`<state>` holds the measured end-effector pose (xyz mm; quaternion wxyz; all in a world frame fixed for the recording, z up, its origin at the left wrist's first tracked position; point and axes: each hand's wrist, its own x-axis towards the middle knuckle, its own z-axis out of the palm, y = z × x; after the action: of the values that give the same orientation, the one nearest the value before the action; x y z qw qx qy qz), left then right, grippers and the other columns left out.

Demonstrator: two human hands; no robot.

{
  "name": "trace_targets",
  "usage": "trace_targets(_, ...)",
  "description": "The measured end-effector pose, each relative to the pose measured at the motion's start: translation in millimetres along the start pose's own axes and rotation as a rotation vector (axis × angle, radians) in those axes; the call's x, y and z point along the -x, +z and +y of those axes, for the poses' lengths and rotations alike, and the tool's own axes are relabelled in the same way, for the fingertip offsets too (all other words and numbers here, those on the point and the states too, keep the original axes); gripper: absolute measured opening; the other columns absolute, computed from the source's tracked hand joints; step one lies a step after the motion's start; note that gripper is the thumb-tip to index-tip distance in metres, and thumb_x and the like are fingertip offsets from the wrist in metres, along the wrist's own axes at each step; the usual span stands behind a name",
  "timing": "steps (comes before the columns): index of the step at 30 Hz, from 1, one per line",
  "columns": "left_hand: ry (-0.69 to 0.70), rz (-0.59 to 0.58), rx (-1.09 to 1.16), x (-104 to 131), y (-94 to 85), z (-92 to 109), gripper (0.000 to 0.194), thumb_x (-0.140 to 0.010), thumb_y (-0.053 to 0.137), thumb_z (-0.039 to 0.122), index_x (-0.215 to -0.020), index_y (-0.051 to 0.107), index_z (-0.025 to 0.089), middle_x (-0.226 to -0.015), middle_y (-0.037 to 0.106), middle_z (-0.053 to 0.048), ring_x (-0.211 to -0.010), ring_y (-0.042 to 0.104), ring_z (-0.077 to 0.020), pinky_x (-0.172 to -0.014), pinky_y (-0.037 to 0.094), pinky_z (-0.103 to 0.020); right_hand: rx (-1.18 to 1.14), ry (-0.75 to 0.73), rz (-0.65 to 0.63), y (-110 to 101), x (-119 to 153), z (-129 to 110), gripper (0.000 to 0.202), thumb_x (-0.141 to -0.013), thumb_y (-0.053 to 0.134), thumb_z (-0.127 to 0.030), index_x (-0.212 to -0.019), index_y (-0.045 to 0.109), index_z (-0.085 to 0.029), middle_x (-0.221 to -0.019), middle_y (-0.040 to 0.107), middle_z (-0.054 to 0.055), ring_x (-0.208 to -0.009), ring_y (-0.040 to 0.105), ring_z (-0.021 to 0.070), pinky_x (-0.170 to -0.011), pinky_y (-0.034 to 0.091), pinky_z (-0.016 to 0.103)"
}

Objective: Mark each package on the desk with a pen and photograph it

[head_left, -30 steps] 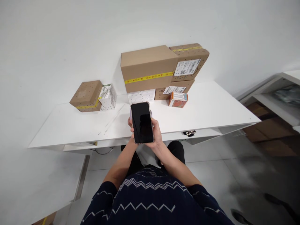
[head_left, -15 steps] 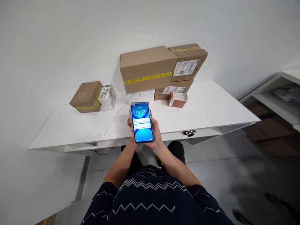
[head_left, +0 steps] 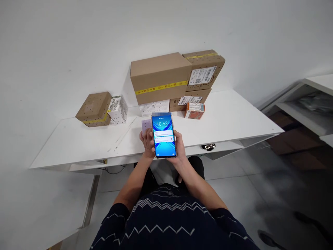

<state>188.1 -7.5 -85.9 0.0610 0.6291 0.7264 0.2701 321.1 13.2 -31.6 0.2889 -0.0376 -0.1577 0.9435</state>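
A smartphone (head_left: 164, 139) with a lit blue lock screen reading 10:52 is held upright over the table's front edge. My right hand (head_left: 179, 147) is closed around its right side and lower end. Just left of the phone, my left hand (head_left: 147, 143) is closed on a small lilac box (head_left: 146, 125), its fingers beside the phone's left edge. Most of that box is hidden behind the phone and the fingers.
On the white table (head_left: 221, 118), a long brown carton (head_left: 158, 78) leans near a labelled carton (head_left: 205, 73). An orange-and-white box (head_left: 194, 110) stands in front. Farther left are a brown carton (head_left: 93, 107) and a white box (head_left: 118, 109). Shelves (head_left: 299, 111) stand right.
The phone has moved a little right, and more of the lilac box now shows on its left. The view has shifted slightly; the cartons stay put.
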Motion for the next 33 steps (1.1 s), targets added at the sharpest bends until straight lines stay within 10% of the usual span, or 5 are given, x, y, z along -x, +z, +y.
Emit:
trace_targets(8, 0.056, 0.043, -0.271, -6.9, -41.1, 12.7, 0.048, -0.091, 0.053, 0.045, -0.136, 0.056, 0.031, -0.145, 0.049, -0.009, -0.135, 0.038, -0.0333, -0.116, 0.020, -0.055, 0.315, -0.368, 0.357, -46.8, 45.5, -47.0, 0.058, -0.083, 0.048, -0.059, -0.123, 0.061, -0.019, -0.117, 0.071, 0.011, -0.088, 0.071, 0.0257, -0.070, 0.060, 0.042)
trace_targets(14, 0.062, -0.273, -0.314, -45.0, -77.2, -0.6, 0.085, -0.077, 0.070, 0.050, -0.151, 0.036, 0.029, -0.162, 0.024, -0.015, -0.147, 0.018, -0.0418, -0.115, 0.015, -0.063, 1.336, -0.506, 1.004, -109.7, 58.7, -83.1, 0.057, -0.079, 0.058, -0.052, -0.128, 0.062, -0.023, -0.116, 0.067, 0.009, -0.088, 0.064, 0.0222, -0.079, 0.053, 0.038)
trace_targets(21, 0.097, -0.414, -0.211, -64.7, -77.7, 3.1, 0.102, -0.068, 0.074, 0.046, -0.155, 0.027, 0.024, -0.153, 0.033, -0.016, -0.143, 0.024, -0.0407, -0.115, 0.025, -0.054, 2.370, -0.224, 1.050, -146.8, 42.4, -89.6, 0.056, -0.084, 0.058, -0.040, -0.137, 0.058, -0.020, -0.134, 0.057, 0.019, -0.106, 0.055, 0.0358, -0.088, 0.043, 0.049)
trace_targets(33, -0.368, 0.027, -0.016, -4.1, -101.9, -43.3, 0.103, -0.069, 0.073, 0.058, -0.155, 0.025, 0.027, -0.138, 0.039, -0.014, -0.134, 0.033, -0.0385, -0.111, 0.034, -0.056, 2.468, -0.339, 1.034, -170.2, 24.0, -105.9, 0.046, -0.091, 0.053, -0.043, -0.128, 0.062, -0.018, -0.143, 0.051, 0.020, -0.128, 0.040, 0.0390, -0.098, 0.038, 0.054)
